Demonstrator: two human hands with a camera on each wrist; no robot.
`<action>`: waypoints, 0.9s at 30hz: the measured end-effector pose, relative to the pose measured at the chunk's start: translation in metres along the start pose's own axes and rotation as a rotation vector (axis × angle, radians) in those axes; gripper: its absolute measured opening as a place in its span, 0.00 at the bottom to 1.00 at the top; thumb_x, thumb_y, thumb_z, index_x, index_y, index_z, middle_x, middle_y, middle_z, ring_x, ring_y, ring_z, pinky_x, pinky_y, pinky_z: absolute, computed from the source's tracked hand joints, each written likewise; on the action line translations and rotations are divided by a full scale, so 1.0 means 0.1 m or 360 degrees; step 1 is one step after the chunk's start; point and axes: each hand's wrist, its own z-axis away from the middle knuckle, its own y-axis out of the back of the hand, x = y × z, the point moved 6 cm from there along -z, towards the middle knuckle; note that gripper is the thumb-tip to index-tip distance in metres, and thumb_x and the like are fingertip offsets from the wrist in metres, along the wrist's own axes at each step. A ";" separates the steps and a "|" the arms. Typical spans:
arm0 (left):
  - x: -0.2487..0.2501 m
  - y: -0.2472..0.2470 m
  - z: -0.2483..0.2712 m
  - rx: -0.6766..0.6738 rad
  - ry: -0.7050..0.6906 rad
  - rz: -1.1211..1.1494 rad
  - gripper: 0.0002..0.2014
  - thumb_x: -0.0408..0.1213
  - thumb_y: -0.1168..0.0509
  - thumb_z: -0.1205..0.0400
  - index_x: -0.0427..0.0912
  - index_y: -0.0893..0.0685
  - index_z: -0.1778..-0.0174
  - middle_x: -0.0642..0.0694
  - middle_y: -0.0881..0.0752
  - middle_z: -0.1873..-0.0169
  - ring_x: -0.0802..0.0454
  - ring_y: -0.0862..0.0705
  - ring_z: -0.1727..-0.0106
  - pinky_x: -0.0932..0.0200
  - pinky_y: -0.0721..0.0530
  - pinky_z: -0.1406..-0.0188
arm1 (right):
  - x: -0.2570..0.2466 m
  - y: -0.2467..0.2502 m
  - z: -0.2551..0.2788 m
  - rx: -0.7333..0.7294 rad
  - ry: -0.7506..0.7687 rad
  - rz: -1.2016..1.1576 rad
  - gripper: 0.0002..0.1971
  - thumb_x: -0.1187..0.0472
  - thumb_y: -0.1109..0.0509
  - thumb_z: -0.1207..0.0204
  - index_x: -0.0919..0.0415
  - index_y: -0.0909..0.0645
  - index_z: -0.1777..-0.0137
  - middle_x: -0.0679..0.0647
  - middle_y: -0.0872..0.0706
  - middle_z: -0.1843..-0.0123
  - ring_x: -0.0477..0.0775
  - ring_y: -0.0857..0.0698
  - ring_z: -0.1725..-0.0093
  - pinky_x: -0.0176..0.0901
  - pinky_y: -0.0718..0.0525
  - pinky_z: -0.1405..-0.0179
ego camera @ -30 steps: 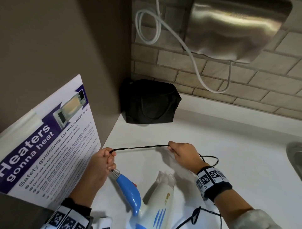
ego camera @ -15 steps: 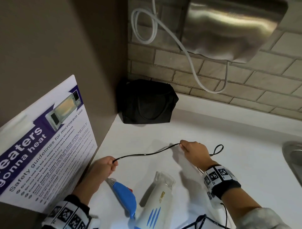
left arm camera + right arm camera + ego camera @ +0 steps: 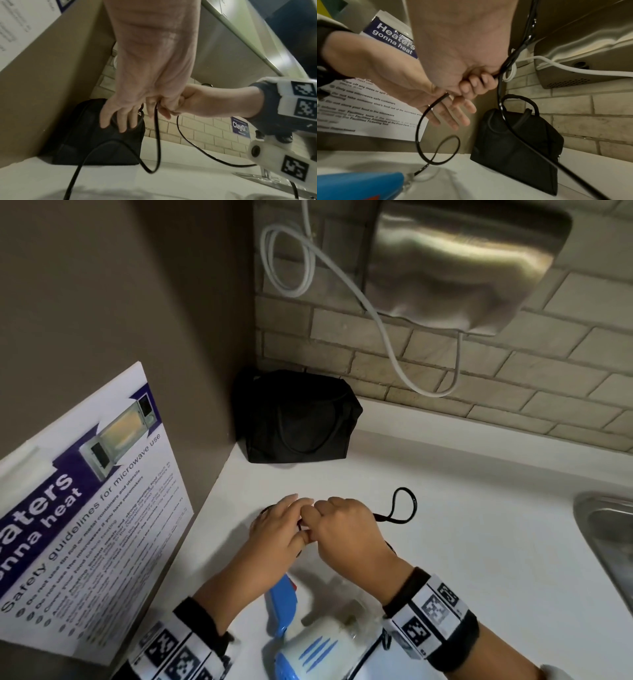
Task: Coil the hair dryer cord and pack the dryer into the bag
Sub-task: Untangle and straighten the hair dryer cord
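My right hand (image 3: pixel 346 529) pinched the thin black cord (image 3: pixel 404 505) against my half-spread left hand (image 3: pixel 281 529); coiling barely begun, the black fabric bag (image 3: pixel 294 419) unpacked.

Poster (image 3: pixel 368 83) left of the clasped hands: "Heaters gonna heat", "Safety guidelines for microwave use" | Wall sticker (image 3: pixel 240 127) right: "ClayGO"

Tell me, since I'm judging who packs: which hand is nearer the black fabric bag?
Left. The left hand sits just before the black fabric bag; the right hand is beside it, further right.
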 end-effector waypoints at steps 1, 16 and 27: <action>0.03 0.02 0.01 0.0005 -0.0015 0.0092 0.16 0.31 0.41 0.17 0.41 0.25 0.32 0.44 0.20 0.35 0.47 0.21 0.36 0.52 0.24 0.35 | 0.01 0.02 0.00 0.0028 0.0000 -0.0021 0.14 0.67 0.29 0.53 0.54 0.18 0.66 0.46 0.19 0.76 0.48 0.23 0.79 0.36 0.30 0.82; -0.20 0.40 0.18 0.0303 0.0421 0.0782 0.21 0.29 0.48 0.15 0.46 0.27 0.75 0.54 0.27 0.84 0.53 0.28 0.74 0.53 0.22 0.60 | 0.32 -0.14 0.03 -0.0109 -0.0069 -0.0363 0.12 0.71 0.31 0.42 0.56 0.24 0.61 0.47 0.17 0.74 0.53 0.21 0.78 0.35 0.34 0.81; -0.61 0.65 0.31 0.0425 0.0370 0.0466 0.14 0.38 0.48 0.22 0.44 0.23 0.72 0.51 0.23 0.83 0.53 0.27 0.75 0.58 0.28 0.65 | 0.45 -0.30 0.08 -0.0111 -0.0145 -0.0484 0.10 0.65 0.49 0.36 0.56 0.26 0.62 0.50 0.20 0.77 0.56 0.23 0.80 0.40 0.27 0.84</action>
